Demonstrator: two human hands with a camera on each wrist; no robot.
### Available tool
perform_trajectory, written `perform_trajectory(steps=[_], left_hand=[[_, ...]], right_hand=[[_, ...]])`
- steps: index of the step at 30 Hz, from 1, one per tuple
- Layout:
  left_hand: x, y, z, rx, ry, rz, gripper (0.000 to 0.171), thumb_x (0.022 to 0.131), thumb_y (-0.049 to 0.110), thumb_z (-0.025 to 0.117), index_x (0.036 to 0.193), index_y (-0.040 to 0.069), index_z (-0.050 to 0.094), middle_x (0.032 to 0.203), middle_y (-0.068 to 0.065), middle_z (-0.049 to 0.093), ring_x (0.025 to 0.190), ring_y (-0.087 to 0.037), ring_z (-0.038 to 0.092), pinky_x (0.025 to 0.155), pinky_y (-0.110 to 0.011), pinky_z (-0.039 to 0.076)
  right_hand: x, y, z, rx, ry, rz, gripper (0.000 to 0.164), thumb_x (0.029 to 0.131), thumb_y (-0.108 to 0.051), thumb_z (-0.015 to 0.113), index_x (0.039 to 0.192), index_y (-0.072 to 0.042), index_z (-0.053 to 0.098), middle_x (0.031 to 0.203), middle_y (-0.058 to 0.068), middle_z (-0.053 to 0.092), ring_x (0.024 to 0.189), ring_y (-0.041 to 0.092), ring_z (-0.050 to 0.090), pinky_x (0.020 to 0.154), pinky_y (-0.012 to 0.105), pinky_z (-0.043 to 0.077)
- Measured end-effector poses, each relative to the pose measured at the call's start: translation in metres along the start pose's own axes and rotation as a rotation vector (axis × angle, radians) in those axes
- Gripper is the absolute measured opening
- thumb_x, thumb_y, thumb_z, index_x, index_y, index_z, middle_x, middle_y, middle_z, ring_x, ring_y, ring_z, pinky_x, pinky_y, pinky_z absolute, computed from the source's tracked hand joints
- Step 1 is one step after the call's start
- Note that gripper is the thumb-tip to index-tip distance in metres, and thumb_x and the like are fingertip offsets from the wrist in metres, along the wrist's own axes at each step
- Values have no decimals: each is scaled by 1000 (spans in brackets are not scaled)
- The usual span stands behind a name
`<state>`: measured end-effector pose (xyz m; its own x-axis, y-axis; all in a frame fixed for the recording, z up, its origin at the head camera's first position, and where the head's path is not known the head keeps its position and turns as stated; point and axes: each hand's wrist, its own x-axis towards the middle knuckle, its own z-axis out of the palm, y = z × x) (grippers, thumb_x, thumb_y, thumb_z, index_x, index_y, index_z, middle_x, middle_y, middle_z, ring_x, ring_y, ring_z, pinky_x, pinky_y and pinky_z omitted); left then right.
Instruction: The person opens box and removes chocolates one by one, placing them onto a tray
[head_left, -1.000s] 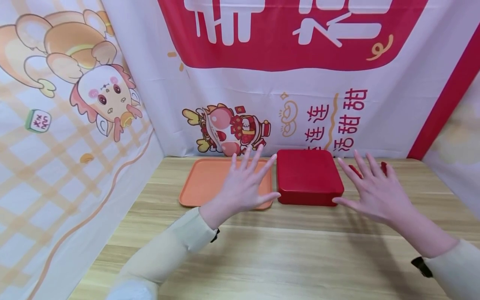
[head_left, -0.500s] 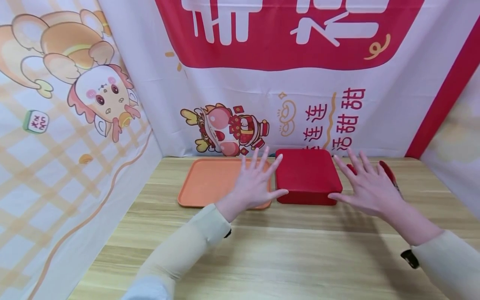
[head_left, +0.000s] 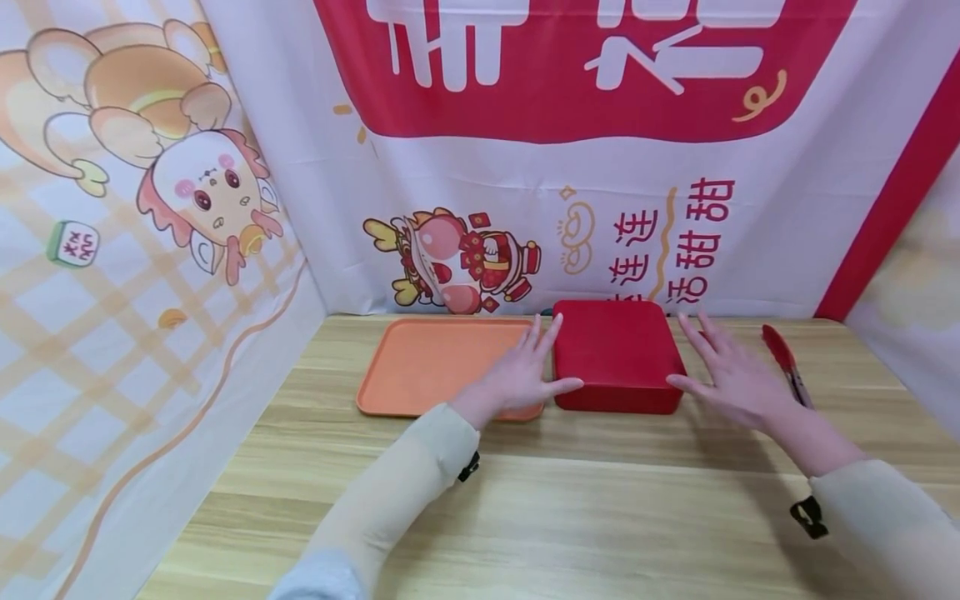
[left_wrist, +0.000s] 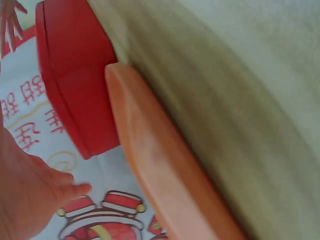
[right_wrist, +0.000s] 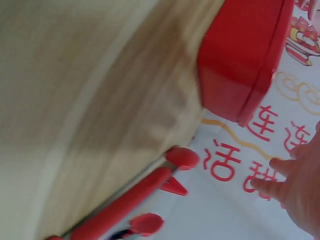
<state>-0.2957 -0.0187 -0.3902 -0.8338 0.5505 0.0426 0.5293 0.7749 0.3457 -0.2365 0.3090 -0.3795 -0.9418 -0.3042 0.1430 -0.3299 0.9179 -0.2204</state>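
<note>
Near the far edge of the table sits a red lidded box [head_left: 618, 346], its lid on. My left hand [head_left: 519, 377] hovers at the box's left side with fingers spread, partly over the orange tray [head_left: 420, 367]. On the other side, my right hand [head_left: 738, 382] is held with straight fingers, its thumb by the box's front right corner. Whether either thumb touches the box I cannot tell. In the left wrist view the left hand [left_wrist: 30, 190] holds nothing, and the right wrist view shows the right hand [right_wrist: 300, 185] holding nothing too.
Right of the right hand lies a red-tipped metal utensil [head_left: 783, 358] that looks like tongs; the right wrist view shows its red grip [right_wrist: 120, 205] more closely. A printed white cloth [head_left: 480, 183] hangs right behind the table [head_left: 570, 517].
Both hands have come lower and nearer the box, the left moving right and the right moving left. More of the red-tipped utensil now shows. Box and tray stay put.
</note>
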Motion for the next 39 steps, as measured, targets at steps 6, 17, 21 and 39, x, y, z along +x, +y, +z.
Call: perform_trajectory(steps=[6,17,21,39], left_hand=[[6,-6,12,-219,-25,9,110,76,78,55,152,41,-15,163,0,-7,146,-27,16,104,-51,39],[18,-11,34,-371,24,8,118,76,61,72,157,27,-7,162,0,9,142,-21,23,107,-44,36],[22,-12,40,-422,41,20,118,77,56,75,157,23,-5,159,0,20,134,-20,35,105,-39,40],[27,-9,39,-445,-20,-61,110,77,41,81,158,20,9,155,-3,28,132,-21,36,97,-34,46]], right_hand=[[2,7,13,137,-49,27,94,93,-57,52,156,-22,-9,159,24,-1,140,50,11,95,76,26],[8,8,32,396,-103,101,104,90,-55,59,155,-18,-13,160,24,-2,140,50,11,98,74,23],[11,12,41,458,-100,120,105,90,-52,62,154,-18,-15,159,26,-1,137,52,15,97,72,28],[17,2,57,607,-126,206,114,85,-54,68,154,-18,-15,156,28,5,134,52,17,101,69,29]])
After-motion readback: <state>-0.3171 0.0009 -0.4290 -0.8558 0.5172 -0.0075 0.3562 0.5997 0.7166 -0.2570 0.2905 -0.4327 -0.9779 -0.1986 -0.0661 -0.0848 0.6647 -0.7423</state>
